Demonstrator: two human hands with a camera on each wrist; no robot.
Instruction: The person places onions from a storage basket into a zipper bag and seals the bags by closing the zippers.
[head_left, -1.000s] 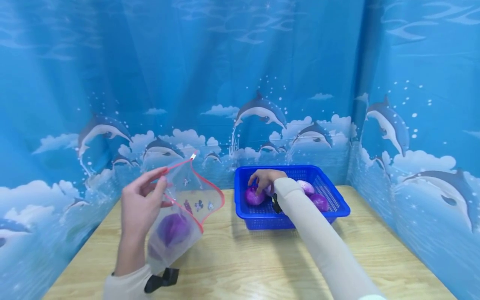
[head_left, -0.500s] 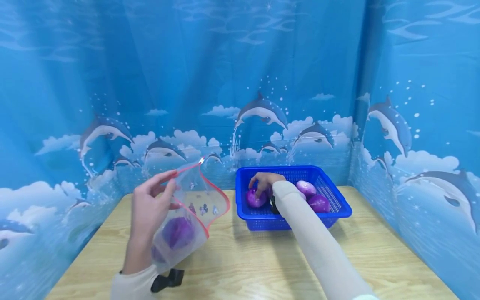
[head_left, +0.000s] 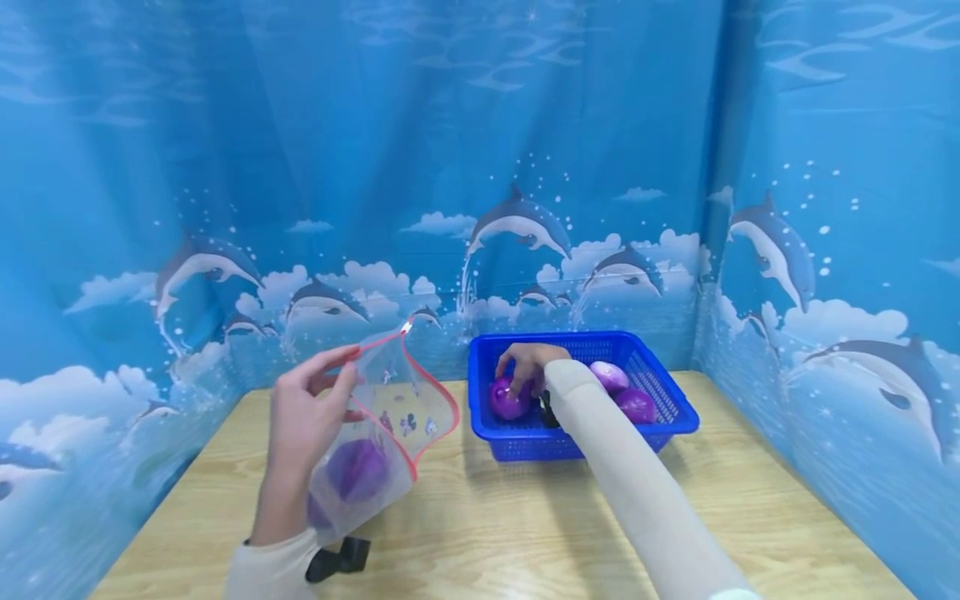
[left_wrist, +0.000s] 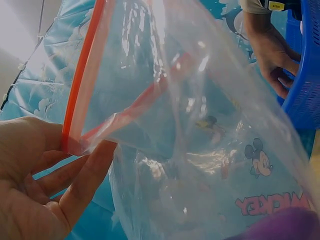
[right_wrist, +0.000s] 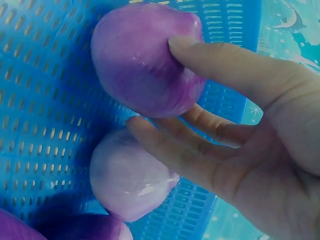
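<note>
By its red-edged mouth, my left hand (head_left: 306, 417) pinches a clear zip bag (left_wrist: 210, 165) with cartoon prints. The mouth gapes to the right, and a purple onion (head_left: 358, 471) shows through the plastic low in the bag. Inside the blue basket (head_left: 480, 429), my right hand (right_wrist: 260, 135) grips another purple onion (right_wrist: 145, 57). Its thumb presses one side and its fingers curl under the other. A paler onion (right_wrist: 130, 175) lies just below those fingers in the right wrist view. More onions, including a dark purple one (head_left: 636, 406), sit at the basket's right side.
The basket stands toward the back right of a light wooden table (head_left: 480, 533). Behind and beside the table hangs a blue curtain (head_left: 375, 167) printed with dolphins. Black straps (head_left: 337, 560) circle both wrists.
My left hand has shifted right and slightly down with the bag, nearer the basket. The right hand stays at the same onion in the basket, with hardly any movement.
</note>
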